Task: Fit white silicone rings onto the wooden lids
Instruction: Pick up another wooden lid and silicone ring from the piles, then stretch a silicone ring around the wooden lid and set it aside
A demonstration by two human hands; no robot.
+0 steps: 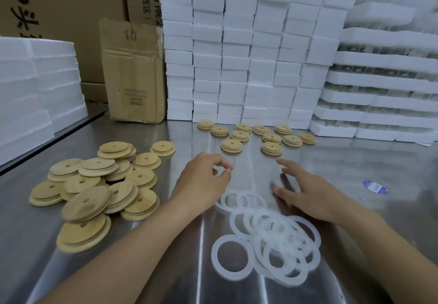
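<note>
Here, the left hand (203, 178) floats above the shiny steel table (180, 268) with curled fingers. Its thumb and forefinger tips almost meet, and I see nothing between them. The right hand (305, 190) is released, with fingers spread and straight, just above the table beside the far edge of the pile of white translucent silicone rings (272, 239). Neither hand holds a ring or a lid.

The loose heap of round wooden lids with a centre hole (94, 190) lies at the left, well apart from the rings. Near the wall of stacked white foam boxes (237, 54), about 11 wooden lids that seem already fitted with a white band (256, 135) sit in a loose group.

I judge that 1 fitting is finished and the next pick has not begun. The rings overlap each other and look soft and a little sticky, so a pinch may lift 2 together. A ring stretched unevenly could sit twisted in the groove or snap off. Also, the heap of lids is tilted and stacked, and pulling 1 from below could make others slide.
</note>
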